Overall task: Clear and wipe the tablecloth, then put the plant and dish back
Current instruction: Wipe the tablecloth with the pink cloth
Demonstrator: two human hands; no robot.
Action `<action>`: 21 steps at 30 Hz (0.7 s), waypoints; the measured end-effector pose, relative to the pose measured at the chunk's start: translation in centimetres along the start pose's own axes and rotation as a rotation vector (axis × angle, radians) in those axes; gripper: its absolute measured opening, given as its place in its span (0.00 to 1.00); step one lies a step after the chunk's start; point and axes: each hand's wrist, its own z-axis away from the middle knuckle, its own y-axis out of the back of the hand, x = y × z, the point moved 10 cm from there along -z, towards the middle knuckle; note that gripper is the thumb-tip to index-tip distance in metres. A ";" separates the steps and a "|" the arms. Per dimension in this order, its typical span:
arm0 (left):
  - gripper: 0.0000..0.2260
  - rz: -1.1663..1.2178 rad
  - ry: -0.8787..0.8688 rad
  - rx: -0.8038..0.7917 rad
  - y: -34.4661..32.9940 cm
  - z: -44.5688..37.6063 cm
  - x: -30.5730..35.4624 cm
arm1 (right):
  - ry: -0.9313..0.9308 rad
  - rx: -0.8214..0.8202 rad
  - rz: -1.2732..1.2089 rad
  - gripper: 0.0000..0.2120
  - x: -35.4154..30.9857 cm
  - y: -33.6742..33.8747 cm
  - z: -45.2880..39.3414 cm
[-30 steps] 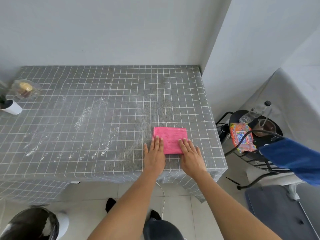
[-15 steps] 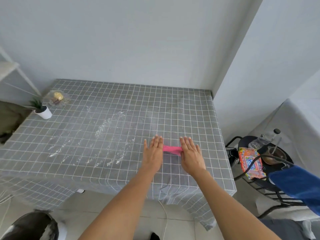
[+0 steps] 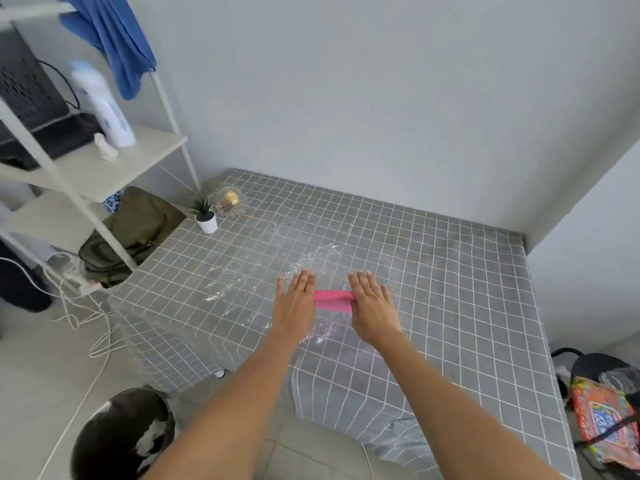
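Both hands lie flat, fingers straight and together, palms down on the cloth (image 3: 334,299), a pink strip showing between them. The left hand (image 3: 294,304) covers its left end, the right hand (image 3: 372,306) its right end; neither curls around it, they press it onto the tablecloth (image 3: 433,289). The fingertips point toward 12 o'clock.

The tablecloth is grey with a white grid and drapes over the near edge. White powder (image 3: 311,258) streaks it from just beyond the left fingertips toward 11 o'clock, with more patches at 9 o'clock of the left hand and a faint smear at 6 o'clock of the cloth, between the wrists.

Well away at 10 o'clock, at the table's far left corner, the plant (image 3: 205,216) stands upright in a white pot. The dish (image 3: 231,201), clear with something golden inside, sits just beside it at its 1 o'clock.

Farther out at 9 to 10 o'clock stands a white shelf (image 3: 104,174) with a white bottle (image 3: 102,105) on it and a blue garment (image 3: 114,39) hanging from the top. A dark bin (image 3: 121,434) is on the floor at 7 o'clock, and a colourful packet (image 3: 602,424) lies at 4 o'clock.
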 end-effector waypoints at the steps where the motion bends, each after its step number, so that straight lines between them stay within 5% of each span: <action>1: 0.30 -0.015 0.012 -0.001 0.0 -0.1 -1.1 | 0.009 -0.007 0.000 0.26 -1.0 -0.4 -0.5; 12: 0.31 -0.127 -0.051 -0.040 1.2 -6.7 -13.6 | -0.063 -0.073 -0.032 0.26 -9.9 -4.1 -9.9; 21: 0.30 -0.126 -0.126 -0.032 1.7 -12.0 -21.3 | -0.147 0.074 -0.022 0.28 -16.0 -5.5 -15.6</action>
